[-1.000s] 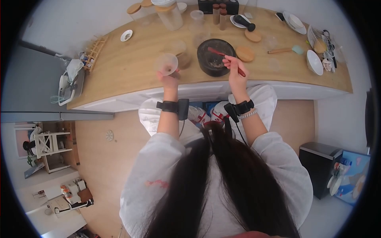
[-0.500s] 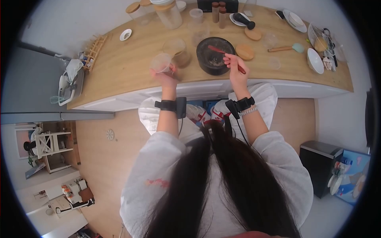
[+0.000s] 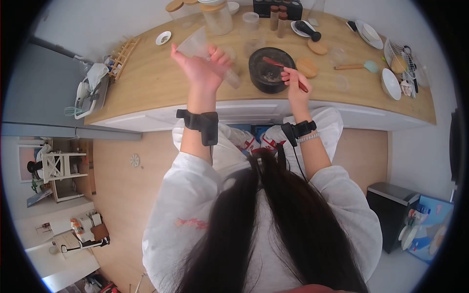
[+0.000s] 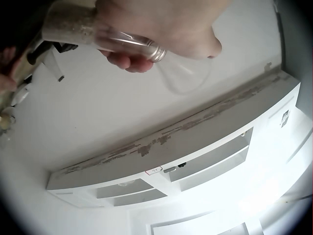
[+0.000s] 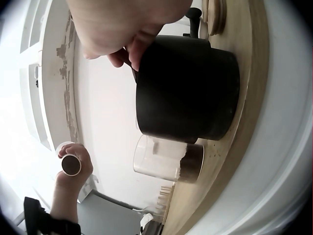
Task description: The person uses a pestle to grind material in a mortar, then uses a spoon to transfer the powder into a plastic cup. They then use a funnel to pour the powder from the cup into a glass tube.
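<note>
So we've got a wooden counter with a black bowl near its front edge. Just left of the bowl is a clear tub of brown stuff, mostly lost behind our hand in the head view. Raised left of the bowl, our left hand grips a clear bottle, its middle covered, see-through funnel at the mouth. Our right hand pinches a red utensil over the bowl; can't tell if it's a spoon.

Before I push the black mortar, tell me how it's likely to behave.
The black mortar looks thick-walled and stone-like, so it's probably stiff and heavy for its size. Broad and upright, it should slide sooner than tip. The residue inside might shift if jolted.
</note>
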Tool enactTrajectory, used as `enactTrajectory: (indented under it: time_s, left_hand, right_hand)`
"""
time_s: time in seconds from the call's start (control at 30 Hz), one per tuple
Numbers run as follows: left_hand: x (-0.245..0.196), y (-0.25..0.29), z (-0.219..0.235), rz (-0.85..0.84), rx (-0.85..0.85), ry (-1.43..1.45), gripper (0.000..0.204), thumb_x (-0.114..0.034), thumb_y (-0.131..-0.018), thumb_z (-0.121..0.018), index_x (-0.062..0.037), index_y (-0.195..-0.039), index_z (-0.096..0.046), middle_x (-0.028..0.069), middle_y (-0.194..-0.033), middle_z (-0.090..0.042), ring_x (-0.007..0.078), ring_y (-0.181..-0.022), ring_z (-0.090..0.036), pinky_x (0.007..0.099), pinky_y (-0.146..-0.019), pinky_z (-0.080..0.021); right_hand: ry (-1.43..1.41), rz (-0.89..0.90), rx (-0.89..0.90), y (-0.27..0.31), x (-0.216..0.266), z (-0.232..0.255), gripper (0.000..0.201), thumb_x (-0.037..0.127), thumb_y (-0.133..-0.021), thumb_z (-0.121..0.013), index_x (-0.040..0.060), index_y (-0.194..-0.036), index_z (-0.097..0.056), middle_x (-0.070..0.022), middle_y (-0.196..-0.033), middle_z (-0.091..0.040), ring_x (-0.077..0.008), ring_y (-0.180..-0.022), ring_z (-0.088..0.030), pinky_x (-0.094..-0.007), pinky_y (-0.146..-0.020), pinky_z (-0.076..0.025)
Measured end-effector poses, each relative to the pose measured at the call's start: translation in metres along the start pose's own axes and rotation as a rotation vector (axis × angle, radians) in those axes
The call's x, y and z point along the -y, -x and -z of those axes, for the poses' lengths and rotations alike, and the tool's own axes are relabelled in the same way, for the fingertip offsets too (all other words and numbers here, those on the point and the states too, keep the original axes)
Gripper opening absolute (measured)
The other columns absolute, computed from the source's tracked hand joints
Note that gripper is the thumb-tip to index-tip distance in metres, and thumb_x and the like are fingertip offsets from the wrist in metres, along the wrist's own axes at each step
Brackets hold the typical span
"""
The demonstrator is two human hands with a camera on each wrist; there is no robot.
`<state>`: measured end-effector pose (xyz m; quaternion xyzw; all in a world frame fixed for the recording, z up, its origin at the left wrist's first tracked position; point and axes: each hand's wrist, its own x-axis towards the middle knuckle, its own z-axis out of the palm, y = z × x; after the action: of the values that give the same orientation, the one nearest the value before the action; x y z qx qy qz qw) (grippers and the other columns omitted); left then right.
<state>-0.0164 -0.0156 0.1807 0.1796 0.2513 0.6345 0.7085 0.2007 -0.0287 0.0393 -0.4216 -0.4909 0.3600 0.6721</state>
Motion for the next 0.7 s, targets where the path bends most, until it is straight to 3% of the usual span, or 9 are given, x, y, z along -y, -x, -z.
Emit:
enactTrajectory:
  time_s: [0.07,0.17,0.27,0.37,0.57,0.7]
  left_hand:
    - [-0.004,-0.003,-0.004,0.053,0.113,0.016,0.075,-0.076,-0.071,-0.023,-0.0030,-0.065,-0.035,0.0039,-0.053,-0.026,0.0181,-0.054,-0.024,0.0306,-0.054,-0.022]
    - [-0.005,0.002,-0.017,0.061,0.104,-0.008,0.074,-0.077,-0.070,-0.022,-0.0044,-0.064,-0.035,0.0025,-0.052,-0.024,0.0179,-0.053,-0.024,0.0308,-0.054,-0.022]
    - [-0.006,0.001,-0.028,0.193,0.271,0.092,0.073,-0.077,-0.070,-0.022,-0.0060,-0.062,-0.034,0.0015,-0.052,-0.025,0.0172,-0.052,-0.024,0.0303,-0.054,-0.022]
    - [-0.005,0.003,-0.039,0.185,0.356,0.012,0.059,-0.067,-0.073,-0.028,-0.0103,-0.059,-0.035,-0.0015,-0.050,-0.029,0.0140,-0.052,-0.028,0.0284,-0.054,-0.024]
    - [-0.002,-0.006,-0.039,0.229,0.516,-0.003,0.059,-0.068,-0.072,-0.029,-0.0125,-0.056,-0.036,-0.0027,-0.048,-0.031,0.0129,-0.051,-0.028,0.0280,-0.053,-0.024]
    - [-0.002,-0.013,-0.025,0.172,0.694,0.048,0.061,-0.070,-0.073,-0.028,-0.0129,-0.056,-0.038,-0.0030,-0.048,-0.033,0.0129,-0.050,-0.031,0.0285,-0.054,-0.025]
  right_hand:
    - [-0.001,-0.028,0.002,-0.001,0.001,0.002,0.028,0.023,-0.093,-0.048,-0.0004,-0.099,-0.062,-0.0059,-0.087,-0.063,-0.0078,-0.073,-0.056,-0.0201,-0.064,-0.044]
    - [0.019,-0.041,0.004,-0.002,0.004,0.001,0.028,0.022,-0.093,-0.047,-0.0013,-0.099,-0.062,-0.0070,-0.086,-0.063,-0.0078,-0.071,-0.055,-0.0194,-0.058,-0.044]
    - [0.021,-0.021,0.001,-0.003,0.002,0.000,0.029,0.022,-0.094,-0.046,-0.0019,-0.099,-0.062,-0.0077,-0.086,-0.063,-0.0079,-0.069,-0.055,-0.0189,-0.055,-0.043]
    - [0.001,-0.022,0.004,-0.002,0.000,0.001,0.029,0.023,-0.093,-0.047,-0.0010,-0.098,-0.062,-0.0064,-0.085,-0.063,-0.0071,-0.070,-0.055,-0.0185,-0.054,-0.043]
    - [-0.023,-0.017,0.018,-0.002,-0.001,0.003,0.028,0.024,-0.093,-0.048,-0.0001,-0.097,-0.063,-0.0059,-0.085,-0.063,-0.0069,-0.072,-0.056,-0.0185,-0.054,-0.043]
    - [-0.009,-0.030,0.013,-0.001,-0.004,0.004,0.027,0.023,-0.093,-0.048,0.0010,-0.097,-0.063,-0.0054,-0.086,-0.063,-0.0072,-0.073,-0.057,-0.0186,-0.055,-0.043]
